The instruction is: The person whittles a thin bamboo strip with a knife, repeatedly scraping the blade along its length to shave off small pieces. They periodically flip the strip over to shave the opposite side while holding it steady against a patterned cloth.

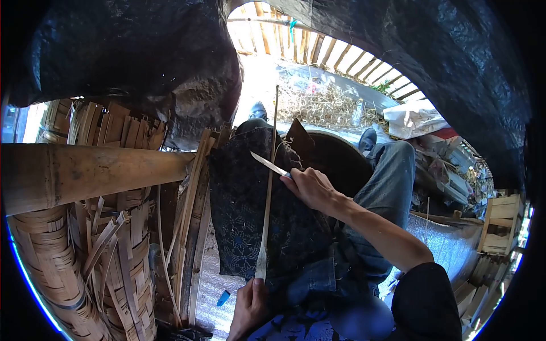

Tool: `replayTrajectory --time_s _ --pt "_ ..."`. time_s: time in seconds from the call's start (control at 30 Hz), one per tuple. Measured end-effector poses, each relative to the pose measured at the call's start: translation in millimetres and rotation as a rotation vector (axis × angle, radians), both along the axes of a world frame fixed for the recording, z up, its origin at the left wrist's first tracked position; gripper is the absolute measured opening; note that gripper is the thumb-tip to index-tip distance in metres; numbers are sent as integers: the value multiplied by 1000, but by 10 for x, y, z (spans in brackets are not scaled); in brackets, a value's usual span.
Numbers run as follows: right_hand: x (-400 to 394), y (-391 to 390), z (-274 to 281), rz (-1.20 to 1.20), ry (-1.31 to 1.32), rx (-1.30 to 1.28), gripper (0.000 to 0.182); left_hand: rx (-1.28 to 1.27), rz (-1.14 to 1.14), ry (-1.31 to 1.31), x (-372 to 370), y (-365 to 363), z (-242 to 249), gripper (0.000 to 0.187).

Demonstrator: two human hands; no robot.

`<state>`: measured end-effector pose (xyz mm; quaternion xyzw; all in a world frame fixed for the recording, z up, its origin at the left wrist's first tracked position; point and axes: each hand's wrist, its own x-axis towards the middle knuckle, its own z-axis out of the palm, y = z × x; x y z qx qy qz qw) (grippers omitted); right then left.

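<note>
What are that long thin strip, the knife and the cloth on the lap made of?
Strip: probably bamboo, pale, matte, fibrous-looking. Knife: bright shiny blade, likely steel; handle hidden in the right hand. Lap cloth: dark patterned woven fabric, apparently cotton.

Both hands' fingers (310,181) closed.

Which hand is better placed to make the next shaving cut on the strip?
Right hand: it holds the knife against the strip. The left hand only pins the strip's lower end.
</note>
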<state>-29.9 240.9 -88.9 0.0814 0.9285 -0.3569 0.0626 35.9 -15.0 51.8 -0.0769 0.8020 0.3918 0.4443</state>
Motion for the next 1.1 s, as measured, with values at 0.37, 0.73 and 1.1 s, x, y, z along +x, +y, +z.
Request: replayTrajectory --time_s 0.37,0.73,1.1 --pt "-336 62 -94 -93 8 -107 39 94 279 -92 143 -8 109 37" --pt "-160 129 -68 -79 31 -91 46 255 249 -333 177 -274 -135 39" --pt "-583 315 -340 -63 29 -9 44 159 234 -304 320 -484 85 40"
